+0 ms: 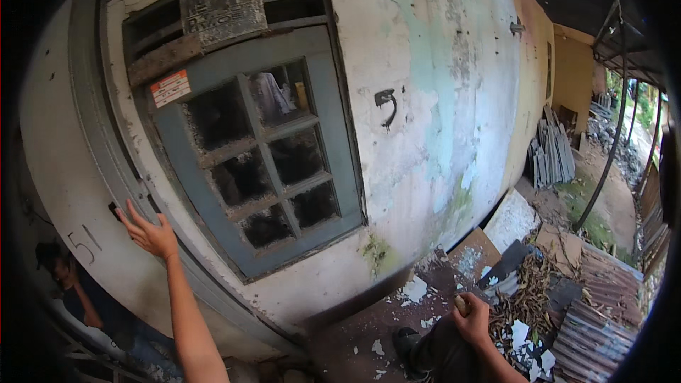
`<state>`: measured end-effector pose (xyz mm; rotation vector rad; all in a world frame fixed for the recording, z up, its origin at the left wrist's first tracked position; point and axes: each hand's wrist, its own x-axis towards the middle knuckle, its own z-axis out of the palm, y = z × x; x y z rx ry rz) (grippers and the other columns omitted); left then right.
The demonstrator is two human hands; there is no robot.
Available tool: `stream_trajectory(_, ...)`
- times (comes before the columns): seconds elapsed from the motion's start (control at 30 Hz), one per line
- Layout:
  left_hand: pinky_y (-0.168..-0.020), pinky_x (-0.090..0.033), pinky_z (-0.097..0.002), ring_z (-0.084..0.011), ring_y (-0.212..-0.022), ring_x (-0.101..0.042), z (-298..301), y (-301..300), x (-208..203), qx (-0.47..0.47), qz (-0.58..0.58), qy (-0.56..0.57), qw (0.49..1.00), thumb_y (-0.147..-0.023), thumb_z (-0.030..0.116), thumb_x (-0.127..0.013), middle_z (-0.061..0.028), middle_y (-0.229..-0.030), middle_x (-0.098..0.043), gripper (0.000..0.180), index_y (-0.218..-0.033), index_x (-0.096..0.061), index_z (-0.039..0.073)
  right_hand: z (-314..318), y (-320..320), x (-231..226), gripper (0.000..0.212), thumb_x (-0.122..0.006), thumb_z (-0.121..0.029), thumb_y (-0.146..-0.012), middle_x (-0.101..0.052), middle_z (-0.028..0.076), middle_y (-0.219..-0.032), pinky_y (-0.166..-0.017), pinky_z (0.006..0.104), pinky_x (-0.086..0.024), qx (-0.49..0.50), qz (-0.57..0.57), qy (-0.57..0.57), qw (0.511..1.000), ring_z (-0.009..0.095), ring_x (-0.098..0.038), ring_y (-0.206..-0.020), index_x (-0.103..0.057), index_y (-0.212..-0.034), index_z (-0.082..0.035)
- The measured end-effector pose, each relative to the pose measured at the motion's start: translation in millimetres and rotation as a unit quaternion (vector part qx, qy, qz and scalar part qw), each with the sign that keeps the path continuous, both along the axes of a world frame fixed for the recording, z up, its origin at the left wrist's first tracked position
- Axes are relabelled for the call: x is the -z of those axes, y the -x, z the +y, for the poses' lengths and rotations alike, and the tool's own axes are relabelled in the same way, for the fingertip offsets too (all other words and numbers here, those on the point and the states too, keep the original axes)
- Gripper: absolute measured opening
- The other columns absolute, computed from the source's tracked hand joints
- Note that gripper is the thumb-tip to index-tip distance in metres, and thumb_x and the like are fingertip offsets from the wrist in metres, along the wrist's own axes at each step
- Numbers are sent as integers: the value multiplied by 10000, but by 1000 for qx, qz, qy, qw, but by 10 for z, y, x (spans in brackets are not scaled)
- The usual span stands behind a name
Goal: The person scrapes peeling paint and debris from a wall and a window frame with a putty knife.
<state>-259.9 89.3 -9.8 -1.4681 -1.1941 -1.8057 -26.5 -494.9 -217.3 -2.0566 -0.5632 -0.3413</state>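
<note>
My left hand (147,232) is raised with its fingers spread at the edge of a pale door (106,170) on the left. The fingertips are beside a small dark fitting (114,210) on that door. Next to them runs the grey door frame (131,163). Lower right, my right hand (475,320) is closed round a short tan object (461,304) with a rounded end. Most of it is hidden in the fist, so its kind does not show.
A blue-grey window (262,142) with several panes sits in the peeling wall (433,85). Paint flakes (415,289) litter the dark floor. Corrugated sheets (596,337), dry leaves (528,298) and leaning slats (552,147) lie on the right. Another person (92,298) is at lower left.
</note>
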Motion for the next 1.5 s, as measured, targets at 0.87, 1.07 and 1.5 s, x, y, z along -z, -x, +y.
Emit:
stream_trajectory(0.87, -1051, -337, -471, -328, -1375, -343, -31, 45, 5, 22, -4, 22, 999, -704, 71, -763, -85, -1584, -201, 969, -1521, -275, 252, 130, 51, 97, 205, -692, -102, -743, -596, 158, -660, -591, 326, -480, -8, -11, -43, 999, 222, -608, -587, -627, -876, 40)
stream_trajectory(1.07, -1089, -313, -453, -306, -1412, -307, -30, 36, 0, 28, -9, 31, 999, -688, 43, -759, -64, -1592, -185, 1000, -1525, -258, 262, 8, 65, 108, 251, -716, -126, -720, -670, 189, -755, -660, 372, -531, 13, 24, 3, 1000, 336, -685, -697, -657, -923, 10)
stream_trajectory(1.5, -1086, -325, -446, -300, -1412, -307, -43, 33, -10, 14, -12, 38, 999, -702, 36, -761, -65, -1595, -180, 995, -1529, -248, 245, -113, 67, 44, 224, -712, -155, -751, -646, 184, -686, -622, 359, -520, 44, 7, -5, 999, 310, -682, -639, -661, -887, 15)
